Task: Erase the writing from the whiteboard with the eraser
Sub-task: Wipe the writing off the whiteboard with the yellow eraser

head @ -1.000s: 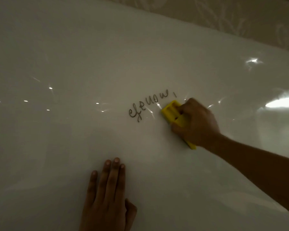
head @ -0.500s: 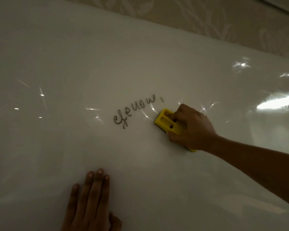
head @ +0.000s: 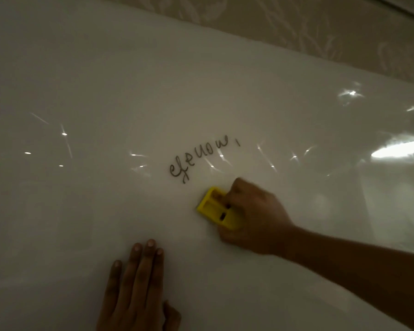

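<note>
Near the writing (head: 201, 158), my right hand (head: 253, 216) grips the eraser (head: 213, 209) on the whiteboard (head: 105, 91); my left hand (head: 136, 287) lies open, flat.

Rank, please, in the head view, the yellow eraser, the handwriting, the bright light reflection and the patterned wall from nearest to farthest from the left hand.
From the left hand, flat on the whiteboard:
1. Yellow eraser, up and right, held by the right hand.
2. Handwriting, straight above, beyond the eraser.
3. Bright light reflection, far right.
4. Patterned wall, past the board's top edge.
</note>
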The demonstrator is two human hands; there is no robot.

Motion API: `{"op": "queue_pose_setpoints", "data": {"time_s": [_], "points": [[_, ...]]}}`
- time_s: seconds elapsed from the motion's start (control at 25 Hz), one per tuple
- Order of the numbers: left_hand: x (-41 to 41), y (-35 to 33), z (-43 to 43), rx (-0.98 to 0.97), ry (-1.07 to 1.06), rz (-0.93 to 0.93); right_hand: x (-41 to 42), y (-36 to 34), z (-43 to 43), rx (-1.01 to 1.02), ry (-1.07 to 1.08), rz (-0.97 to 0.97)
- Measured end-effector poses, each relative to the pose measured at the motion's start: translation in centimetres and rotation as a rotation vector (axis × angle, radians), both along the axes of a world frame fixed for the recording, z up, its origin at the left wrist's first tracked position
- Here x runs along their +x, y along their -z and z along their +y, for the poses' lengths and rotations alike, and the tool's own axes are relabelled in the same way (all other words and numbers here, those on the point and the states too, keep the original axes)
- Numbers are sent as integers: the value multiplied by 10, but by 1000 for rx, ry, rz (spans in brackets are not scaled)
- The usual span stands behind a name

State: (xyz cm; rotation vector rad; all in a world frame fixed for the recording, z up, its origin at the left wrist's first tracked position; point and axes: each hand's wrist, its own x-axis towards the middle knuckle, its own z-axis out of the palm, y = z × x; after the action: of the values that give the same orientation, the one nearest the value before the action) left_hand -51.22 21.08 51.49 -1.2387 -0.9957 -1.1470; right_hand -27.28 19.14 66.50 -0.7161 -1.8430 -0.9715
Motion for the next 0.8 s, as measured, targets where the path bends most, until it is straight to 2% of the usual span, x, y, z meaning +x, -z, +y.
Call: {"op": "queue_pose_setpoints", "data": {"time_s": [0.08,0.12,0.2,0.28,0.32,0.36,0.44,0.64,0.8], "points": [[-3,0,-1,-5,0,-4,-10,3,3,55,30,-178],[-4,1,-1,-1,0,-5,-7,-11,6,101,80,-139],[-1,4,-3,13,3,-6,15,-55,19,151,171,253],[3,4,-4,6,6,5,39,-101,25,41,163,693],[3,3,-4,-8,3,16,41,-115,27,9,153,795],[1,2,-5,-19,-3,21,34,-122,28,20,167,806],[-2,0,-8,-46,-6,11,4,-121,26,75,158,696],[-4,2,-22,-104,52,0,-81,-52,5,125,-10,165],[-13,9,-26,-171,92,40,-63,13,-6,106,4,-332]]}}
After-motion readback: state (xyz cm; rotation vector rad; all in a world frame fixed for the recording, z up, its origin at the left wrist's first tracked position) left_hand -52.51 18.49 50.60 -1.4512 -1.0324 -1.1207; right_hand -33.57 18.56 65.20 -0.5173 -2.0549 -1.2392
